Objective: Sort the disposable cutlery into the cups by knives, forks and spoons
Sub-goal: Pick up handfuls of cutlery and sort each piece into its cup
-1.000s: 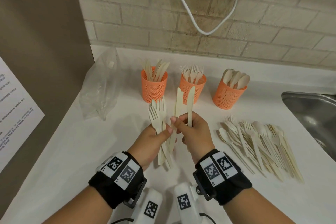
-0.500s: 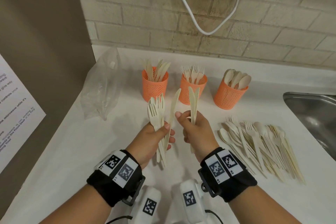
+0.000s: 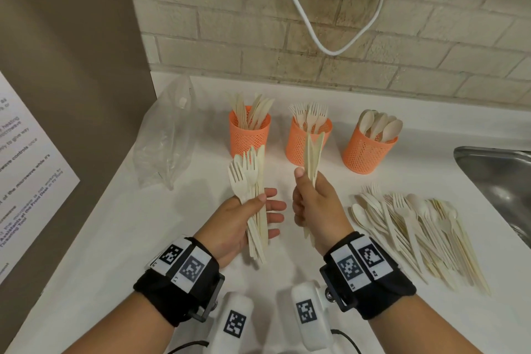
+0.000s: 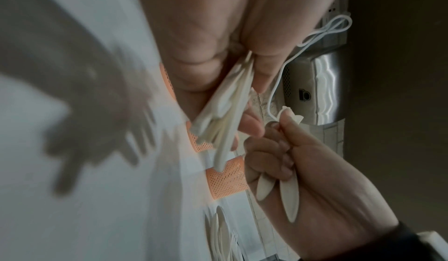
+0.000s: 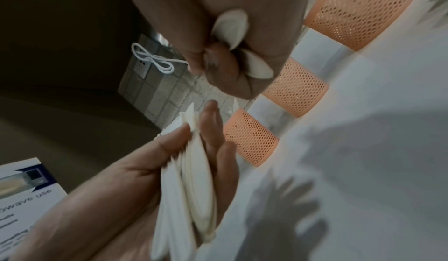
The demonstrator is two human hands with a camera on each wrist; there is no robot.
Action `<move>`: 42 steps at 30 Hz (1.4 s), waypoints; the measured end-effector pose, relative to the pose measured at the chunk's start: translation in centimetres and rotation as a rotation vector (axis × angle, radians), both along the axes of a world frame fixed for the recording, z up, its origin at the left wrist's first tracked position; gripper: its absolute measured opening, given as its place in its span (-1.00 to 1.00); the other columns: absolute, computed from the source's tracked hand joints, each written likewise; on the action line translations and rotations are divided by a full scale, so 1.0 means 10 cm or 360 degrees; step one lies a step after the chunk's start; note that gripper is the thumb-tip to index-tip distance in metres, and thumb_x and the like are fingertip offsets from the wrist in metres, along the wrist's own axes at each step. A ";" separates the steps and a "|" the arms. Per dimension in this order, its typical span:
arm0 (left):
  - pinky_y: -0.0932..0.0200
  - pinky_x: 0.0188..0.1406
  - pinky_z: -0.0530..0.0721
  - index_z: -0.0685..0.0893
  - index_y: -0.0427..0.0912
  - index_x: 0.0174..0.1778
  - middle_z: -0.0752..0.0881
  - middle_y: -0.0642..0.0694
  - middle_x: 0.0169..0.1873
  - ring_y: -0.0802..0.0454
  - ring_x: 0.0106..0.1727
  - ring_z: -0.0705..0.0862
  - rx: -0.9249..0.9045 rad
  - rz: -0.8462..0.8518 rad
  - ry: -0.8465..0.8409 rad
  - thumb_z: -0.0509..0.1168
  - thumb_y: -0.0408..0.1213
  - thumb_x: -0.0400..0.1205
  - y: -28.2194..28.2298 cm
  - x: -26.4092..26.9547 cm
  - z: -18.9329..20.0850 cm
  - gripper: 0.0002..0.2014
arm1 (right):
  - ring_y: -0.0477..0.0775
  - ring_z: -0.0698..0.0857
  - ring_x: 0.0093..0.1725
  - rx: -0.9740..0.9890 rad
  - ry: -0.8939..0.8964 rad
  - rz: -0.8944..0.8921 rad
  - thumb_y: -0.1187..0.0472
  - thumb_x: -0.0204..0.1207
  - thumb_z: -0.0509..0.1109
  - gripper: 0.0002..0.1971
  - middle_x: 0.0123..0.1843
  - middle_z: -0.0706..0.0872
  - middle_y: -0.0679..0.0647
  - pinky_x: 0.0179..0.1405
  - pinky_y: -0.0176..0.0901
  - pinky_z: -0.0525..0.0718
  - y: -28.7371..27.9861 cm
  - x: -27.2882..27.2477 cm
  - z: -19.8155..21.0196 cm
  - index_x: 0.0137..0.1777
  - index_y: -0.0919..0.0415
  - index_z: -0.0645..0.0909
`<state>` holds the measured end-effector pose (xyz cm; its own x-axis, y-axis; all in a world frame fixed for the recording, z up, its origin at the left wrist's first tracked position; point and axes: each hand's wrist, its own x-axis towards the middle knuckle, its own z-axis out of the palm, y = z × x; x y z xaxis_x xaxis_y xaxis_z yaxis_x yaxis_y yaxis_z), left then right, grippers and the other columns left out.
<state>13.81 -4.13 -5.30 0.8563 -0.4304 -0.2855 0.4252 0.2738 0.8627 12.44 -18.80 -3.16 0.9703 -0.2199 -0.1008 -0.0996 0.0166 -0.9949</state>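
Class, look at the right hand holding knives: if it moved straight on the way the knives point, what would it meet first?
Probably the middle cup, the one holding forks. The right hand points its knives up and away at that cup, with their tips overlapping it in the head view. Depth is unclear, so they may pass above its rim.

Three orange mesh cups stand in a row at the far side: the left cup (image 3: pixel 249 135) holds knives, the middle cup (image 3: pixel 301 144) forks, the right cup (image 3: pixel 365 152) spoons. A loose cutlery pile (image 3: pixel 413 227) lies fanned at the near right. One held bunch (image 3: pixel 253 195) shows forks and possibly a knife; another held bunch (image 3: pixel 313 155) is knives.
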 end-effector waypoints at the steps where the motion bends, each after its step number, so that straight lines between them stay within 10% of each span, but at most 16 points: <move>1: 0.04 -0.14 0.78 0.62 -0.19 0.23 0.81 -0.18 -0.04 -0.01 -0.13 0.78 -0.0013 -0.0027 0.0006 0.12 -0.26 0.73 0.01 0.00 0.00 -0.76 | -0.08 0.31 -0.57 -0.0057 0.0002 0.0036 0.06 0.66 0.26 -0.72 -0.55 0.36 -0.05 -0.60 -0.26 0.33 0.00 -0.01 -0.02 -0.25 0.16 0.37; 14: 0.20 -0.14 0.70 0.61 -0.04 0.35 0.77 -0.12 0.08 0.17 -0.20 0.72 0.0044 -0.0143 -0.0084 0.17 -0.09 0.66 0.01 -0.03 -0.08 -0.64 | -0.14 0.72 -0.46 -0.0212 0.0088 0.0250 0.28 0.47 0.51 -0.84 -0.39 0.56 0.14 -0.63 -0.54 0.42 0.02 0.03 -0.04 -0.16 0.39 0.63; 31: 0.24 -0.03 0.67 0.63 -0.16 0.24 0.78 -0.05 -0.08 0.07 -0.05 0.73 0.0064 0.0028 -0.0123 0.11 -0.35 0.72 -0.04 -0.04 -0.08 -0.74 | -0.25 0.49 -0.67 -0.0070 0.0192 0.0200 0.33 0.57 0.37 -0.84 -0.51 0.56 0.00 -0.64 -0.49 0.40 0.16 -0.01 -0.02 -0.24 0.33 0.55; 36: 0.13 -0.03 0.73 0.65 -0.20 0.09 0.74 -0.12 -0.03 0.02 -0.02 0.72 0.0072 0.0184 -0.0028 0.14 -0.33 0.72 -0.01 0.00 -0.11 -0.82 | -0.12 0.65 -0.29 -0.0293 0.0000 -0.0156 0.18 0.66 0.24 -0.86 -0.33 0.68 -0.01 -0.18 -0.22 0.55 0.12 0.03 -0.07 -0.12 0.17 0.54; 42: 0.18 -0.16 0.76 0.61 -0.27 0.15 0.71 -0.16 -0.13 0.04 -0.16 0.74 0.0011 0.0189 -0.0030 0.16 -0.31 0.70 0.02 0.02 -0.11 -0.80 | -0.10 0.37 -0.57 -0.0146 0.0002 -0.0057 0.08 0.64 0.29 -0.75 -0.54 0.39 -0.08 -0.51 -0.20 0.46 0.07 0.00 -0.05 -0.21 0.15 0.39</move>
<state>14.05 -3.92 -6.39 0.9063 -0.3239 -0.2713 0.3738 0.3153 0.8723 12.43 -18.07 -3.70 0.9615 -0.2629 -0.0800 -0.1020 -0.0711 -0.9922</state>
